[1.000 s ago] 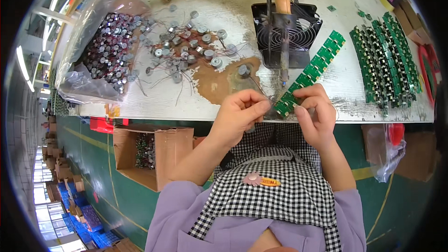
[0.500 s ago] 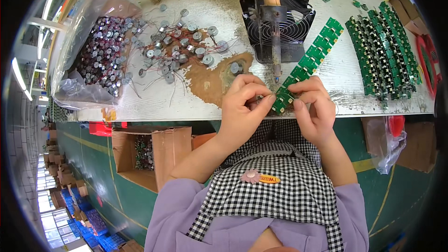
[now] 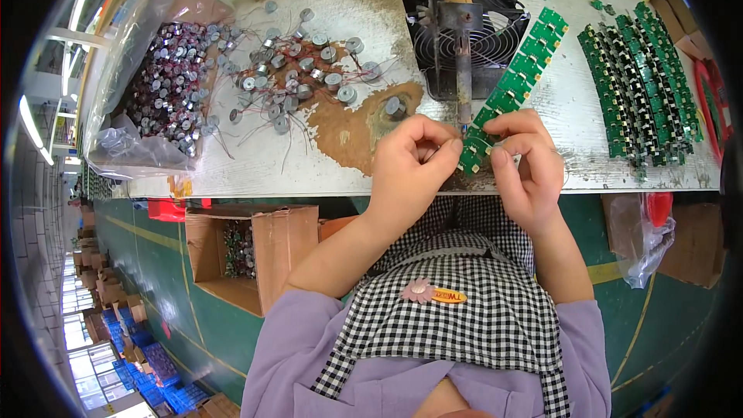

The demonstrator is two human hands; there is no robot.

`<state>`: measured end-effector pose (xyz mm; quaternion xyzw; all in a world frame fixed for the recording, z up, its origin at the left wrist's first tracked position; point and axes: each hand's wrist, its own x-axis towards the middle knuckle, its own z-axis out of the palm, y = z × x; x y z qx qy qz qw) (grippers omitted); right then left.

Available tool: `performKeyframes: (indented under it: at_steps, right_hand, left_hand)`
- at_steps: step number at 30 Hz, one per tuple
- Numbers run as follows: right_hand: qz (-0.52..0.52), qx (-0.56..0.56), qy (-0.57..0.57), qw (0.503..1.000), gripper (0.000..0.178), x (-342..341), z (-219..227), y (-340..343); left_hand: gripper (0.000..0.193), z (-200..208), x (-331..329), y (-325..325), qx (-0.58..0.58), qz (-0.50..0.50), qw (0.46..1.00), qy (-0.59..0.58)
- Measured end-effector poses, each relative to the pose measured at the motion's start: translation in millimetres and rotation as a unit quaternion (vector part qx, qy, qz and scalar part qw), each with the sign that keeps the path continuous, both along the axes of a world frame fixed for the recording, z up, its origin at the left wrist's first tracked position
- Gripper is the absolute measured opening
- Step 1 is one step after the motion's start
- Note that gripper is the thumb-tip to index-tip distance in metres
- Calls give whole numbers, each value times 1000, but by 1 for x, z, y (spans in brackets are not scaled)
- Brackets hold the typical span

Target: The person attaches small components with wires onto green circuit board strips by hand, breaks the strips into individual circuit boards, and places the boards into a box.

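Observation:
A long strip of small green circuit boards (image 3: 517,79) lies slanted across the worn white bench, its near end at the bench's front edge. My left hand (image 3: 409,166) pinches that near end from the left, fingers closed on it. My right hand (image 3: 525,162) grips the same end from the right, thumb and fingers bent around it. Whether a small part sits between my fingertips is hidden. A soldering iron on a metal stand (image 3: 459,39) stands just behind my hands.
A black fan (image 3: 503,35) sits behind the iron. Loose round silver parts with thin wires (image 3: 309,70) are spread at the middle left, beside a clear bag (image 3: 159,89) full of them. Finished green strips (image 3: 642,85) lie at right. An open cardboard box (image 3: 251,251) stands below the bench.
Both hands stayed at the near end of the green strip, with fingers shifting slightly. The view has tilted a little, so the bench sits higher in the picture.

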<state>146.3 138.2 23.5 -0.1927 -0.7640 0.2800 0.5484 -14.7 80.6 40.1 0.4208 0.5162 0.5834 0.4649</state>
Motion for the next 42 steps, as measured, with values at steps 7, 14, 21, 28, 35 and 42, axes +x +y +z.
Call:
performKeyframes:
  at_steps: [7, 14, 21, 28, 35, 42]
  right_hand:
    - [6, 22, -15, 1000, 13, 1, 4, -4]
    - [25, -6, 11, 1000, 14, 2, -8, -10]
    - [18, -5, 10, 1000, 14, 0, -8, -9]
    - [-6, 13, 1, 1000, 13, -5, 0, -3]
    - [11, 5, -3, 1000, 14, -2, -3, -12]
    - [-98, 40, -14, 994, 11, -4, 1, -22]
  left_hand:
    - [6, 4, 2, -5, 20, 10, 1000, -1]
    - [7, -4, -3, -8, 13, -19, 1000, 19]
    - [8, 0, -7, -1, 3, -45, 999, 22]
    - [9, 2, -6, 8, 22, -24, 999, 37]
    - [9, 2, -4, 0, 23, -19, 998, 51]
    - [10, 5, -8, -6, -2, -64, 994, 88]
